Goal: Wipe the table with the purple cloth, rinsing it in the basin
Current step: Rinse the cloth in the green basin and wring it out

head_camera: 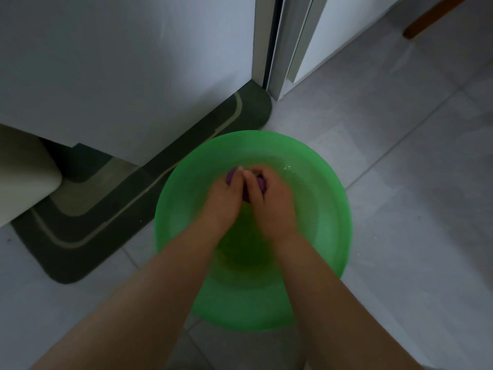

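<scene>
Grips a bunched purple cloth (231,178) at the centre of the frame with both bare hands, left hand (223,196) and right hand (272,200) pressed side by side, fingers of each curled tight round the soft, crumpled fabric, with only small purple folds peeking out past the knuckles and between the thumbs. Works inside a round, translucent green plastic basin (324,188), smooth-walled and wide-rimmed, over clear water (289,167) glinting in small highlights towards the upper right of the bowl. Cannot tell, through the motion blur, whether the cloth dips below the surface. Sits on a floor of large, pale grey matte tiles (405,161) with thin grout lines, filling the right and lower parts of the frame. Overlaps, at the basin's upper left rim, a dark green pile mat (80,252) with rounded corners and a pale stripe along its border, laid against a flat white cabinet front (133,62) in the upper left. Shows a brushed metal door frame (270,44) at top centre and a brown wooden bar (433,16) in the upper right corner.
</scene>
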Motion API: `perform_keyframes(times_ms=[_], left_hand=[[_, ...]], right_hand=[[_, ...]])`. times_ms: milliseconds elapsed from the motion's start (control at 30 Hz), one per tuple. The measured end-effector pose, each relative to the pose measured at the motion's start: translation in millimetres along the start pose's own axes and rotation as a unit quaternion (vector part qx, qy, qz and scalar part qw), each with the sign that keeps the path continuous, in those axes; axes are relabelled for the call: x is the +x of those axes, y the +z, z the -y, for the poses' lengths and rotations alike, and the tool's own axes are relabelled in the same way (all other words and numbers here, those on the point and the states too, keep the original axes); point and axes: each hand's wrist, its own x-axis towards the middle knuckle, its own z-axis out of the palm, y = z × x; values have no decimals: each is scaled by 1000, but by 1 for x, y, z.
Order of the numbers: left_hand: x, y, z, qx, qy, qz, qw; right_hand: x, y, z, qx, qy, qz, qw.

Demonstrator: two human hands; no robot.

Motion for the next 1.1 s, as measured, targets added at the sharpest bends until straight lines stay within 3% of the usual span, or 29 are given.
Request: perform_keyframes(times_ms=[67,133,267,367,433,500,567,600,667,733,933,1033,1100], left_hand=[[9,-9,14,214,81,-67,971],[10,-9,32,347,106,-87,928],[2,7,63,408,160,-20,899],[-2,11,81,424,136,26,895],[-3,11,87,398,110,22,911],[-5,16,81,292,98,-1,951],[-4,22,65,83,49,-19,995],[-7,23,53,-33,-3,-8,999],[-9,26,38,-196,-78,11,977],[-12,25,27,-220,-75,8,973],[-20,23,2,-254,-16,-23,967],[-19,18,-5,-260,-55,17,964],[-12,13,-5,-181,-69,36,980]], right_hand=[[0,-10,-9,-53,-6,9,999],[-5,-10,-25,-177,0,19,984],[-32,12,-43,-385,104,113,910],[-45,20,-54,-426,20,122,896],[-42,18,-60,-384,66,108,915],[-38,20,-60,-276,153,95,944],[-35,33,-47,-115,175,75,975],[-34,38,-37,-16,181,54,982],[-31,44,-19,162,227,-11,960],[-28,44,-13,252,248,-66,933],[-16,30,1,252,135,-85,954],[-8,16,9,120,48,-46,991],[-1,5,7,32,15,13,999]])
